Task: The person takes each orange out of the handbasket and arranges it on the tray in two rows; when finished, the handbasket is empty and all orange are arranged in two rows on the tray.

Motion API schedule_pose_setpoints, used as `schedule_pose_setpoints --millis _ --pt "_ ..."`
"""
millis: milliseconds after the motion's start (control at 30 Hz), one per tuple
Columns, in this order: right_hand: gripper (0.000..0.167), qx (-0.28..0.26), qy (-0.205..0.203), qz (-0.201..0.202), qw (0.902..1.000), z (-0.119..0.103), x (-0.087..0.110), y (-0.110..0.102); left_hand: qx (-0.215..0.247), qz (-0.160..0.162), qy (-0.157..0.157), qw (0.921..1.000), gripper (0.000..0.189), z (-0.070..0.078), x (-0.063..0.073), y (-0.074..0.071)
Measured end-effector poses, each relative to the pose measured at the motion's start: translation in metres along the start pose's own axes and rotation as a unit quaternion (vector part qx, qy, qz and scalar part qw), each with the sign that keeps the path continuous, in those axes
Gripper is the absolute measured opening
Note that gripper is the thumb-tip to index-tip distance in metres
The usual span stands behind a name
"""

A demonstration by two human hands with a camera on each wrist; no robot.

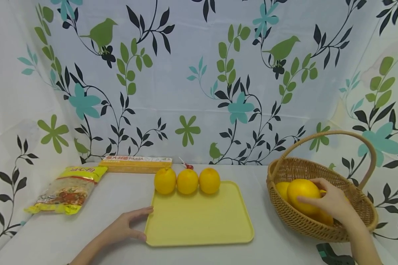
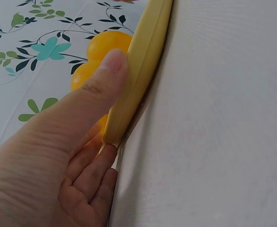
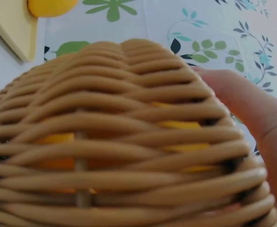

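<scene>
1. Held fruit (image 1: 302, 195): yellow-orange, round, located in the wicker basket (image 1: 293, 221); whether it is lifted clear of the fruit below cannot be told.
2. Right hand (image 1: 333, 203): fruit gripped between thumb and fingers, hand reached in over the basket rim. In the right wrist view the grip is mostly hidden by the weave; yellow patches are seen through the gaps.
3. Other fruit (image 1: 281, 189) is seen in the basket, beside and under the held one, partly covered.
4. Basket stood right of the yellow tray (image 1: 199, 221), apart from it; handle arched overhead.
5. Left hand (image 1: 127, 224): relaxed, thumb and fingers spread, tips set against the tray's left edge.
6. Three fruits (image 1: 187, 182) lined up side by side along the tray's far edge.
7. Behind them: small red item (image 1: 188, 166), too small to identify, and an orange-and-white box (image 1: 136, 165).
8. Left: yellow-ended clear bag (image 1: 66, 190), contents blurred, laid on the white table (image 1: 119, 195).
9. Near basket: dark green-and-black object (image 1: 335, 256), cut off by the frame.
10. Backdrop: cloth (image 1: 172, 84) printed with birds, leaves, flowers.
</scene>
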State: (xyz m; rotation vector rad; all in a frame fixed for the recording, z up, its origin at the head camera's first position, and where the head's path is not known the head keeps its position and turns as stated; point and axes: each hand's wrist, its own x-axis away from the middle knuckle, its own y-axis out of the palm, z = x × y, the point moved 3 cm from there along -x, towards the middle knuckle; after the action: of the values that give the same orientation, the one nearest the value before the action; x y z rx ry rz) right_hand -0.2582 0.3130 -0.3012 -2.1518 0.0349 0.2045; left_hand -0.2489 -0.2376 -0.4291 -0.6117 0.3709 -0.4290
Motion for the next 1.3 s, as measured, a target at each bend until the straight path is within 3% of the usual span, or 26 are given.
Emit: schedule_pose_setpoints --millis 233,533,867,1100,1300 --pt "0.074 -0.048 0.008 0.024 0.9985 -0.005 0.002 -0.003 -0.001 0.003 0.006 1.0 0.069 0.002 0.001 0.001" --pt "0.069 -0.133 0.005 0.016 0.991 -0.005 0.003 -0.006 -0.002 0.001 0.003 1.0 0.07 0.005 -0.003 0.0" --pt "0.063 -0.206 -0.016 0.021 0.9782 0.019 -0.013 0.011 -0.011 0.001 -0.001 0.9999 0.071 0.003 0.0 0.0" --pt "0.059 -0.239 -0.05 0.008 0.9698 0.008 -0.009 0.014 -0.01 0.001 -0.003 0.9999 0.07 0.002 0.001 0.0" --pt "0.055 -0.253 -0.071 0.027 0.9646 -0.008 -0.001 0.013 -0.011 0.003 -0.016 0.9998 0.071 0.0 0.0 -0.001"
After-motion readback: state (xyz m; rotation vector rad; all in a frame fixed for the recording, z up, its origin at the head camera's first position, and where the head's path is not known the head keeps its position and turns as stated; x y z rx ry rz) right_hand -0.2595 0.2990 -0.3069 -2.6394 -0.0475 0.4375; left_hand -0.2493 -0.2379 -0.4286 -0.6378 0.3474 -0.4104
